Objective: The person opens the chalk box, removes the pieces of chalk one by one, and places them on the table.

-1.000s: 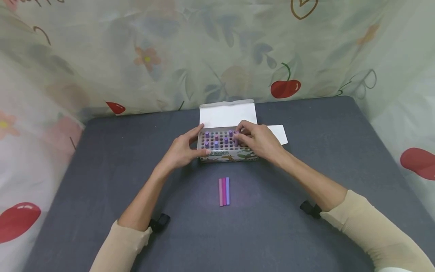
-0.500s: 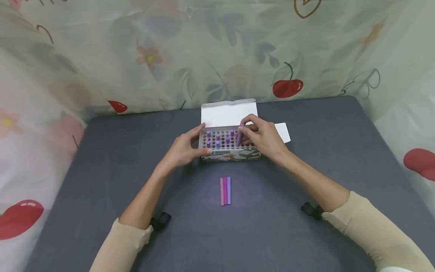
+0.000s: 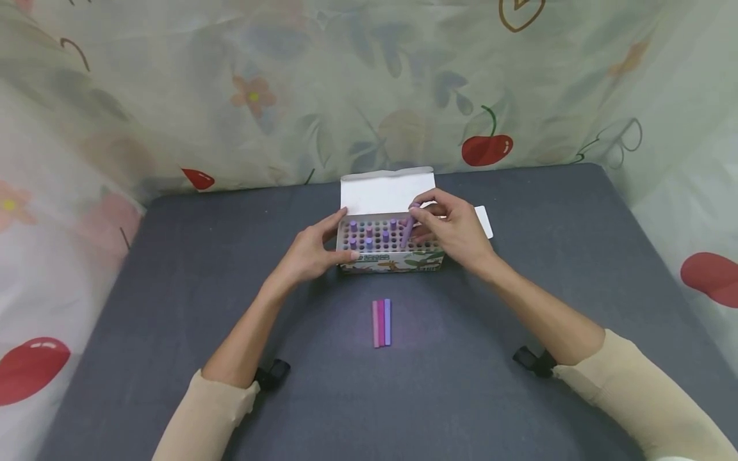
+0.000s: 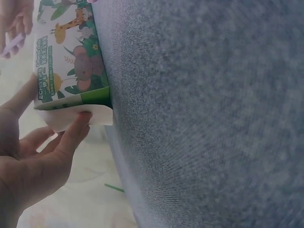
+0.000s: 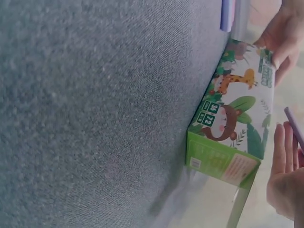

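Observation:
A cardboard box [image 3: 398, 262] with printed animals stands on the table, its white lid [image 3: 380, 194] folded back. Inside, a holed tray holds several purple and pink chalk-like sticks standing upright. At the box's left end my left hand [image 3: 313, 254] holds it, thumb on the front edge and fingers toward the back; the left wrist view shows them around a white end flap [image 4: 97, 115]. Between thumb and fingertips, my right hand [image 3: 463, 234] pinches a purple chalk-like stick [image 3: 407, 233], tilted over the tray's right half. The right wrist view catches this stick [image 5: 295, 126] beside the box.
Three loose sticks [image 3: 381, 323], pink, magenta and lilac, lie side by side on the grey table [image 3: 450, 397] in front of the box. A white side flap [image 3: 484, 222] sticks out at the box's right. Patterned curtain [image 3: 369, 89] hangs behind the table.
My right hand has drawn the purple stick up out of the tray and moved slightly up and to the right. My left hand keeps its place on the box.

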A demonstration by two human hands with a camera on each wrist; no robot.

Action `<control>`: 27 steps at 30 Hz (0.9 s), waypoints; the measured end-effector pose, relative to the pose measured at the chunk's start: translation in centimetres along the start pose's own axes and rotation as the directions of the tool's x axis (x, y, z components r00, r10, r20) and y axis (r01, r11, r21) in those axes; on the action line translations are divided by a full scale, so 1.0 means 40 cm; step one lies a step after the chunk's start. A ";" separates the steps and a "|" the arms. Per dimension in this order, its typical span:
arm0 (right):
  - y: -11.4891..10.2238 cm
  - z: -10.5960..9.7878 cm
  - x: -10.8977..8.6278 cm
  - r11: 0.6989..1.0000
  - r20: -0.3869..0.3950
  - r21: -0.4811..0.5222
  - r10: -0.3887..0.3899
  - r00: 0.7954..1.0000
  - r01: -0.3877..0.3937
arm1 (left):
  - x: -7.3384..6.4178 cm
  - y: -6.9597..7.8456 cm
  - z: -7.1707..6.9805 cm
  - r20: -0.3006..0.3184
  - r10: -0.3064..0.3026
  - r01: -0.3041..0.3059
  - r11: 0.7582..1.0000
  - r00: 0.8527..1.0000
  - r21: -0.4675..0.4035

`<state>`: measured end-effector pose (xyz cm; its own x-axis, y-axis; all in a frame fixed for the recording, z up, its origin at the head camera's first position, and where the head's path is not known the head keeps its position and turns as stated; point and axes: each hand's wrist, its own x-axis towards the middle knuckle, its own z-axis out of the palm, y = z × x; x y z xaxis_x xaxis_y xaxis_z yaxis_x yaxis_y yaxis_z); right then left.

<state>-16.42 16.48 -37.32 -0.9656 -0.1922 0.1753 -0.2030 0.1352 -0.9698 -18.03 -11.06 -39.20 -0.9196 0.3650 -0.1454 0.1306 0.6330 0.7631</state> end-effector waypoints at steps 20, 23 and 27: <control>-0.016 0.015 -0.068 0.974 0.068 0.097 0.200 0.977 -0.206 | -0.003 -0.001 0.004 -0.013 -0.010 0.010 1.000 1.000 0.006; -0.014 0.016 -0.076 0.971 0.075 0.088 0.217 0.973 -0.224 | -0.003 0.000 0.004 -0.013 -0.010 0.010 1.000 1.000 0.004; -0.007 0.018 -0.088 0.966 0.100 0.085 0.236 0.967 -0.245 | -0.003 0.002 0.004 -0.014 -0.010 0.010 1.000 1.000 0.002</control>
<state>-12.86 16.41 -37.80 -0.9648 -0.2515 -0.0765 0.0541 0.0947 -0.9940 -17.84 -10.92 -39.22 -0.9261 0.3488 -0.1441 0.1219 0.6378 0.7605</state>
